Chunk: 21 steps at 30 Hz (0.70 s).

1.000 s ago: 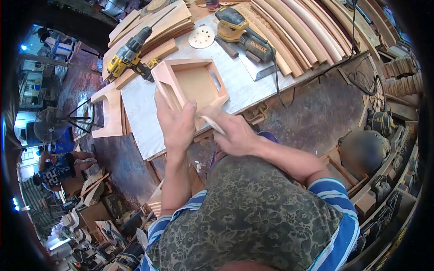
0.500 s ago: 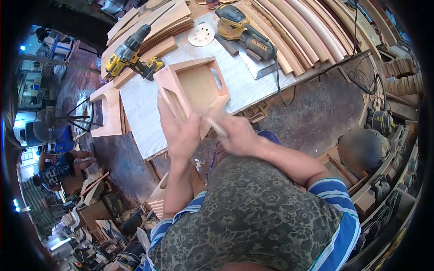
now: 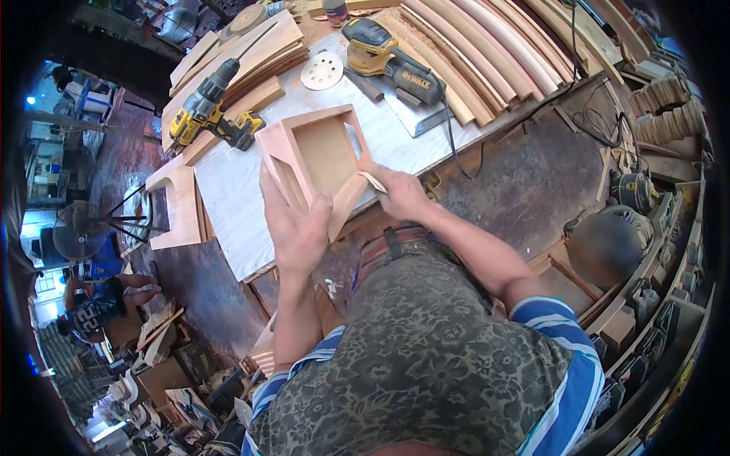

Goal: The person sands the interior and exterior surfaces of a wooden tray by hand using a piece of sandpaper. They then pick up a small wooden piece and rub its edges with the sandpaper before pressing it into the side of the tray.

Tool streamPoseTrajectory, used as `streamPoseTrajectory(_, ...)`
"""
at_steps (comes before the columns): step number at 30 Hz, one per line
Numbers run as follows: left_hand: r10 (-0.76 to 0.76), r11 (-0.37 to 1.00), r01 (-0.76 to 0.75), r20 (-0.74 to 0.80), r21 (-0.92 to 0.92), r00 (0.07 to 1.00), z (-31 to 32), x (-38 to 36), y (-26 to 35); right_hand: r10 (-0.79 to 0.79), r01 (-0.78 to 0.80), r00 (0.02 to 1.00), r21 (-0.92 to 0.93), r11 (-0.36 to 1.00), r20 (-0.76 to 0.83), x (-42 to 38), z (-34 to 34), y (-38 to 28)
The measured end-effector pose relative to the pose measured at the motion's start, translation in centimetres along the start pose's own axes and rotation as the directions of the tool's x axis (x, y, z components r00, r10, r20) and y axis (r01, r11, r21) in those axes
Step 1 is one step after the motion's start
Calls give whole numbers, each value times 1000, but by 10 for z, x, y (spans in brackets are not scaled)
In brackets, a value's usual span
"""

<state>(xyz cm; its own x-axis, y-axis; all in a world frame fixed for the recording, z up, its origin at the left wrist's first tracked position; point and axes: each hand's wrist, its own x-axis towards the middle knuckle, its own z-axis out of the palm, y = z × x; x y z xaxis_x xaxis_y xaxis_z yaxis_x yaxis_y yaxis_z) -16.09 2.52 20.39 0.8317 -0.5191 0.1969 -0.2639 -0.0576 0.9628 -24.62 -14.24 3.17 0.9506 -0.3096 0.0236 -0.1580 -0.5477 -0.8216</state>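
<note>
A pale wooden box frame (image 3: 293,156) with cut-out sides is held tilted above the near edge of the white-topped workbench (image 3: 236,220). My left hand (image 3: 298,232) grips its lower left side, thumb over the near rim. At the box's right corner, my right hand (image 3: 401,194) is closed on a thin folded piece, probably sandpaper (image 3: 372,181), pressed against the wood. Behind the box lie a yellow and black drill (image 3: 209,114), a round perforated sanding disc (image 3: 322,71) and a yellow and black sander (image 3: 391,64).
Curved wooden strips (image 3: 487,53) fill the bench's right back, beside a metal square (image 3: 418,118) and a hanging cable. Stacked boards (image 3: 251,53) lie back left. A seated person (image 3: 95,300) is at far left, near a standing fan (image 3: 78,234). Shelving lines the right.
My right hand has moved slightly up and right along the box's near edge, away from my left hand. The view has shifted a little, and the bench items appear further left.
</note>
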Motion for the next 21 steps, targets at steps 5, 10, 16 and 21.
streamPoseTrajectory(5, -46, 996, 49, 35, -73, 998, -6, 8, 0, -323, 344, 929, 96, 934, -182, -31, -11, -71)
streamPoseTrajectory(10, -12, 999, 10, 50, 50, 999, -10, 6, -1, -64, 64, 998, 94, 994, 3, -5, -6, -12)
streamPoseTrajectory(16, -63, 996, 67, 49, -65, 997, -47, 21, -16, -5, 26, 982, 108, 994, -189, -20, -18, -12)
streamPoseTrajectory(21, -222, 959, 248, 184, -137, 958, -83, 32, -17, -104, 102, 916, -28, 994, -388, -53, -18, 7)
